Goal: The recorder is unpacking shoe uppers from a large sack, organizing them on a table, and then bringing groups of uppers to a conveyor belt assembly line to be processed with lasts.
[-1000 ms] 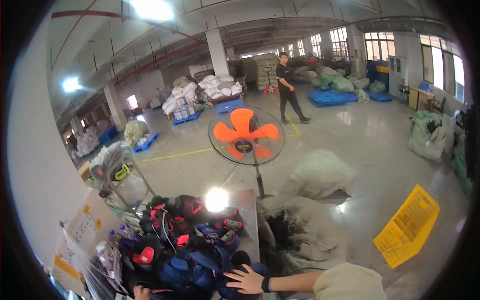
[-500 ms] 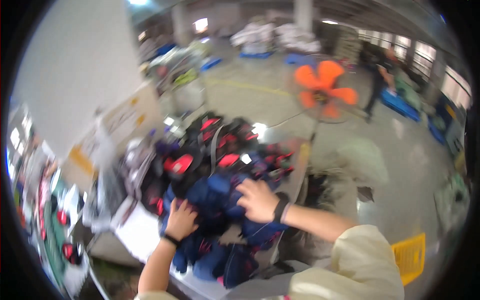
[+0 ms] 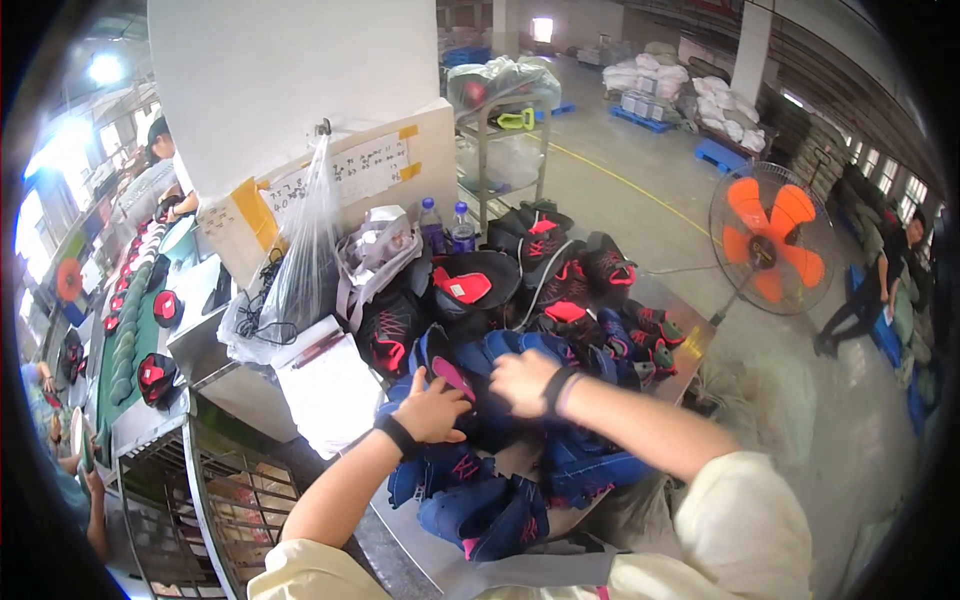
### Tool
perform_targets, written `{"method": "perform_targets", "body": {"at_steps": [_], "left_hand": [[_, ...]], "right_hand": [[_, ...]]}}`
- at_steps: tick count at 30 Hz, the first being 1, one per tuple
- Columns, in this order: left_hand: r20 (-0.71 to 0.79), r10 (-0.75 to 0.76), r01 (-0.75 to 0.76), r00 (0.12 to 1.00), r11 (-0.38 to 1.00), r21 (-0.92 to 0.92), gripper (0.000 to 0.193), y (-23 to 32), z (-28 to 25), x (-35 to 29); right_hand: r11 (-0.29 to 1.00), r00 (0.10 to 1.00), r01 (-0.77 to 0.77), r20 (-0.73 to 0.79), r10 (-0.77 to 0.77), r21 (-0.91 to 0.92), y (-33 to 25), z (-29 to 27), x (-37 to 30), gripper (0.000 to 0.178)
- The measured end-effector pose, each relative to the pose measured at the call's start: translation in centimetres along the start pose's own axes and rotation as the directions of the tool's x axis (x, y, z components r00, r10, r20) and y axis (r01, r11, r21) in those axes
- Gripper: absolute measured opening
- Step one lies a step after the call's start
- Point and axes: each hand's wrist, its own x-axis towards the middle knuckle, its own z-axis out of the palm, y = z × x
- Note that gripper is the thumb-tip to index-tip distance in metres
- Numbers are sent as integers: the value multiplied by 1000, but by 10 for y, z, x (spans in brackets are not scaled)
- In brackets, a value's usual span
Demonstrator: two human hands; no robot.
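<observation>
Dark blue shoes with pink laces (image 3: 485, 515) lie heaped on a metal-topped table (image 3: 395, 535) in front of me. My left hand (image 3: 432, 408) rests at the heap's left side, fingers spread, against a blue shoe with a pink inside (image 3: 452, 378). Close to its right, my right hand (image 3: 522, 383) is over the middle of the pile with its fingers bent inward; what they hold, if anything, is hidden. Behind the blue ones stand black shoes with red insides (image 3: 468, 285). White paper sheets (image 3: 330, 390) with a pen lie left of the pile.
Two bottles (image 3: 462, 230) and a clear plastic bag (image 3: 305, 240) are at the table's back, before a cardboard panel (image 3: 370, 180). An orange-bladed fan (image 3: 765, 245) stands beyond the right corner. Further left runs a green conveyor (image 3: 140, 335) with shoes; people work beside it. Another person (image 3: 880, 280) is far right.
My view has swung left, bringing the conveyor into sight. The hands are closer together, and my right hand's fingers have gone from spread to bent.
</observation>
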Motion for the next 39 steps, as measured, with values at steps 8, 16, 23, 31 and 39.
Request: {"method": "perform_targets", "body": {"at_steps": [8, 16, 23, 31, 39], "left_hand": [[209, -151, 151, 966, 988, 17, 47, 6, -1, -23], [62, -228, 230, 972, 973, -33, 44, 24, 4, -64], [217, -237, 256, 947, 965, -63, 34, 8, 1, -31], [19, 83, -83, 996, 907, 413, 19, 54, 32, 142], [199, 539, -462, 819, 411, 786, 16, 12, 159, 253]], "right_hand": [[958, 996, -57, 54, 75, -282, -5, 16, 14, 65], [917, 804, -399, -473, 361, 22, 24, 21, -113, 52], [941, 845, -316, -416, 336, 119, -12, -6, -133, 50], [875, 551, -399, -691, 468, 274, -20, 40, -117, 26], [845, 582, -383, -613, 535, 374, -40, 58, -90, 13]]}}
